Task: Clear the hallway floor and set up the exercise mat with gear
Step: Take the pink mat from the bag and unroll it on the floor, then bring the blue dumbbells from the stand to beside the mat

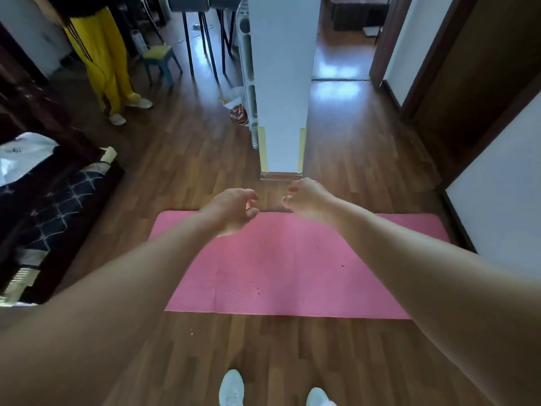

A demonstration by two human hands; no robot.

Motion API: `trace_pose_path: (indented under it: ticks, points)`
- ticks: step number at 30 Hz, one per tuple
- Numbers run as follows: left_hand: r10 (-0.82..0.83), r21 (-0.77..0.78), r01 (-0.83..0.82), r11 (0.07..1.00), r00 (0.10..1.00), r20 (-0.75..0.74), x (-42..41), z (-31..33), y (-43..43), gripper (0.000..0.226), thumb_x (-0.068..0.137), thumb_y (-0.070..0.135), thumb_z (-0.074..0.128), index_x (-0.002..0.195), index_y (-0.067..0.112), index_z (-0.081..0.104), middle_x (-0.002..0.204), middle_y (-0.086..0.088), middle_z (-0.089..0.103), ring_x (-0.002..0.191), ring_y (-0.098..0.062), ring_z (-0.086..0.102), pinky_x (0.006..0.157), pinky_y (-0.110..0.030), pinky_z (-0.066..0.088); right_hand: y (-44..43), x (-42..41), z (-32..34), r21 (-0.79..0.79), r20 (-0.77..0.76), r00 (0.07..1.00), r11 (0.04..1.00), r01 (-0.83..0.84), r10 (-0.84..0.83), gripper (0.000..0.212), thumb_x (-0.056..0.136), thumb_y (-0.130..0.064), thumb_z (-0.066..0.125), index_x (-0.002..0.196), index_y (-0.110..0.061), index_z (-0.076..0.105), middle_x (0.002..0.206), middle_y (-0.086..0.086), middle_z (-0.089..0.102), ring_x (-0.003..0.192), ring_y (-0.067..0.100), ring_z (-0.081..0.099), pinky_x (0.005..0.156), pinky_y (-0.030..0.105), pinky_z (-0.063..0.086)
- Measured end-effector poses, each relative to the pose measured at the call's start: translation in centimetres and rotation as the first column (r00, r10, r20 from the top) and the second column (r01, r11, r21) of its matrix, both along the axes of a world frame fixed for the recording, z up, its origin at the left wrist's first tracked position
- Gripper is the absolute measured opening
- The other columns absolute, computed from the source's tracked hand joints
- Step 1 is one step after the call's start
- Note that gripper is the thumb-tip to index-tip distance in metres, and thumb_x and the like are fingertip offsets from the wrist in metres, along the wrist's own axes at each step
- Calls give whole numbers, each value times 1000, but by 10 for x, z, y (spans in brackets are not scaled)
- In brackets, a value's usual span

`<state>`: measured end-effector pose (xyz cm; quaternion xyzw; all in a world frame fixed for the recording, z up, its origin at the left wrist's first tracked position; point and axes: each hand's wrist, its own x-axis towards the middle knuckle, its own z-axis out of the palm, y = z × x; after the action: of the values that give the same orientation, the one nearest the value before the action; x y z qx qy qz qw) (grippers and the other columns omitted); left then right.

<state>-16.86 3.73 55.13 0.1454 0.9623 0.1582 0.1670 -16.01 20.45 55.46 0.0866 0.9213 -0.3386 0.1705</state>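
Observation:
A pink exercise mat [292, 265] lies unrolled flat on the wooden floor [181, 171], stretching left to right in front of my white shoes [231, 388]. Both my arms reach forward over it. My left hand [231, 209] hovers above the mat's far edge with fingers curled loosely and apart, holding nothing. My right hand [304, 197] hangs beside it, a little farther out, fingers also loose and empty. No exercise gear shows on the mat.
A white wall end [282, 83] with taped corners stands just beyond the mat. A person in yellow trousers [105, 60] stands far left near a blue stool [159, 61]. A dark patterned piece of furniture [52, 200] sits left. Bags [237, 106] lie by the wall.

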Motion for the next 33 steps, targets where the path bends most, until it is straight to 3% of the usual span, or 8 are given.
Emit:
trace_pose_path:
  ticks: [2, 7, 14, 18, 21, 26, 30, 33]
  points:
    - [15, 31, -15, 999, 1000, -22, 12, 18, -3, 34, 95, 28, 51, 128, 20, 54, 122, 0, 61, 112, -19, 56, 92, -29, 44, -3, 7, 21, 3, -20, 999, 1000, -30, 30, 26, 88, -15, 52, 64, -22, 44, 87, 3, 51, 75, 21, 48, 53, 23, 36]
    - [36, 150, -24, 988, 996, -80, 26, 45, -14, 29, 92, 26, 56, 121, 21, 60, 116, 0, 65, 104, -17, 60, 87, -24, 45, -19, 21, 49, -69, -70, 990, 990, 122, -126, 19, 83, -10, 47, 74, -14, 63, 64, 0, 51, 51, 16, 44, 45, 21, 33]
    - [-171, 181, 202, 963, 970, -174, -6, 73, -26, 20, 90, 19, 57, 107, 24, 67, 107, 2, 70, 99, -18, 64, 90, -33, 50, -34, 28, 80, -116, -162, 940, 952, 283, -299, 16, 83, -14, 55, 82, -8, 70, 79, 6, 63, 73, 21, 57, 65, 26, 45]
    - [-414, 140, 453, 880, 879, -238, -22, 87, -25, 21, 90, 17, 54, 106, 20, 67, 104, -4, 70, 98, -23, 65, 85, -32, 49, -49, 46, 94, -121, -297, 810, 862, 493, -505, 25, 80, -9, 51, 89, 0, 73, 94, 19, 71, 84, 30, 67, 70, 38, 56]
    - [-547, 183, 622, 761, 767, -334, -13, 94, -21, 23, 88, 19, 54, 103, 32, 66, 99, 0, 69, 82, -13, 61, 75, -25, 47, -61, 76, 100, -164, -345, 686, 761, 628, -641, 24, 80, -10, 52, 88, 0, 73, 89, 15, 72, 82, 27, 67, 73, 36, 56]
    - [-780, 210, 836, 508, 549, -301, 41, 102, -2, 23, 90, 17, 55, 109, 17, 68, 103, -1, 70, 88, -15, 62, 82, -28, 49, -84, 164, 103, -228, -348, 447, 537, 812, -824, 19, 88, -13, 53, 92, -9, 71, 75, 1, 63, 69, 15, 59, 58, 22, 46]
    - [-879, 263, 919, 295, 369, -304, 109, 110, 1, 16, 86, 22, 57, 96, 23, 69, 82, 1, 70, 76, -17, 66, 67, -33, 54, -109, 252, 103, -220, -346, 240, 327, 919, -907, 21, 89, -17, 52, 97, -11, 70, 83, 4, 66, 70, 17, 59, 52, 21, 43]
    - [-935, 311, 945, 101, 197, -295, 173, 115, -8, 22, 86, 18, 58, 103, 24, 70, 92, 9, 70, 86, -5, 66, 76, -23, 52, -146, 322, 102, -232, -348, 55, 143, 962, -936, 23, 87, -12, 49, 94, -5, 70, 86, 11, 70, 72, 21, 59, 58, 25, 46]
